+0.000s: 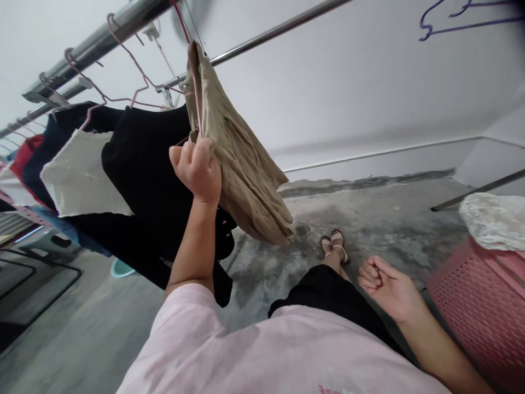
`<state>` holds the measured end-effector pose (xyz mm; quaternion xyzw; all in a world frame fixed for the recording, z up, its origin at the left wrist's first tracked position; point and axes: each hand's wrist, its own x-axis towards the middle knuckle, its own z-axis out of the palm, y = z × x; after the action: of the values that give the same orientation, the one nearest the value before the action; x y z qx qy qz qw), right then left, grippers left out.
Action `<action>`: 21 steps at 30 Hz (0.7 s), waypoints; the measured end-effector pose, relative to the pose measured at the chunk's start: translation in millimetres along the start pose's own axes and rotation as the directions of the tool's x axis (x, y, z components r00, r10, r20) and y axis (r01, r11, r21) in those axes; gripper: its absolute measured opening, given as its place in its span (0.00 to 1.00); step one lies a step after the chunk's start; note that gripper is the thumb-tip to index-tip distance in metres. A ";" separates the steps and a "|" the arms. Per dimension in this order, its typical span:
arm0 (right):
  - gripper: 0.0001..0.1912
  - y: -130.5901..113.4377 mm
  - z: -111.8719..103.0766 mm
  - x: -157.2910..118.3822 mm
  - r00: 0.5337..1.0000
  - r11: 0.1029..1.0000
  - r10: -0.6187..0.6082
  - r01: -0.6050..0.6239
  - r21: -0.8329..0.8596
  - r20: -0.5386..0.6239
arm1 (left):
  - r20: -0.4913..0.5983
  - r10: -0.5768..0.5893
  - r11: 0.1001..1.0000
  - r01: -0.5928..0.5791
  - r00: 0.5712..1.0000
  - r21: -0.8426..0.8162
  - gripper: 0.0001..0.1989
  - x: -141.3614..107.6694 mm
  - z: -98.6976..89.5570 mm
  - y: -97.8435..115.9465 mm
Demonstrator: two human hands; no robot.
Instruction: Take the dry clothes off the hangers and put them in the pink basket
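My left hand [197, 168] is raised and closed on the lower edge of a beige garment [238, 164] that hangs on a pink wire hanger [192, 65] from a metal rail [98, 41]. My right hand [388, 287] hangs low at my side, palm up, fingers loosely curled, holding nothing. It is nearest to a pink laundry basket [479, 306] on the right.
Black [151, 180], white [80, 175], navy and red clothes hang on hangers along the rail to the left. A white lacy cloth [492, 219] lies in the basket. Purple hangers [463, 16] hang top right. A second rail [279, 30] runs behind. Concrete floor below, sandalled feet [334, 243].
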<state>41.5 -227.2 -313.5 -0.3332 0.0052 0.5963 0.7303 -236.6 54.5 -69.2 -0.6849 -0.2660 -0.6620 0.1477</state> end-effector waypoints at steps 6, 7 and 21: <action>0.17 6.9 -6.5 6.2 0.999 1.000 0.024 -0.024 0.005 0.043 | 0.027 0.099 0.995 -0.099 0.995 0.032 0.18 -16.3 21.6 -8.3; 0.17 7.7 -7.9 6.7 0.999 1.000 0.027 -0.028 0.006 0.044 | 0.038 0.093 0.995 -0.094 0.995 0.038 0.18 -19.1 23.8 -5.7; 0.17 18.5 -16.7 3.4 0.999 0.991 0.014 -0.007 -0.133 0.051 | 0.500 -0.040 0.947 0.192 0.865 -0.256 0.10 -121.7 46.9 54.1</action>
<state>32.8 -231.3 -336.8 -0.3654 -0.0514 0.6074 0.7034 -165.3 15.8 -184.8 -0.8265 -0.2332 -0.5075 -0.0697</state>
